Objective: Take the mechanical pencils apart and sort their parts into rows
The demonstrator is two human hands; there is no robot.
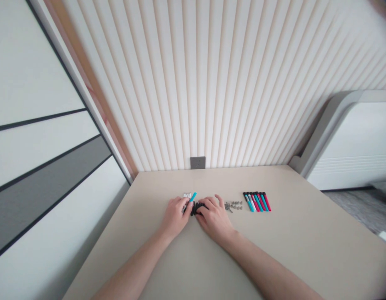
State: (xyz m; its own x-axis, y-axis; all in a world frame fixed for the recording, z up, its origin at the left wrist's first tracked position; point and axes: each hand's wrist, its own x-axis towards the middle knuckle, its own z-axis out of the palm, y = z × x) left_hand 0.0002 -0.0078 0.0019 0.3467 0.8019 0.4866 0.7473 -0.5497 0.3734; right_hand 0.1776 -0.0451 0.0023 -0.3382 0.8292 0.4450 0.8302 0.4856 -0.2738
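My left hand (175, 216) is closed around a teal pen barrel (193, 196), which sticks up past the thumb and forefinger. Close beside it lies a pile of small black parts (198, 206), perhaps caps. Over that pile my right hand (215, 216) bends, thumb and forefinger pinching at a black part while another finger stretches away. The fingers partly cover the pile. Small white pieces (187, 195) lie just beyond my left hand, some of them hidden. Right of my right hand are several small grey metal-looking pieces (236, 205), too small to name.
A row of several markers (257, 201) with black ends and teal, white and red bodies lies to the right on the beige table (292, 233). A ribbed wall (202, 83) with a dark socket (197, 162) rises behind. White panels stand left.
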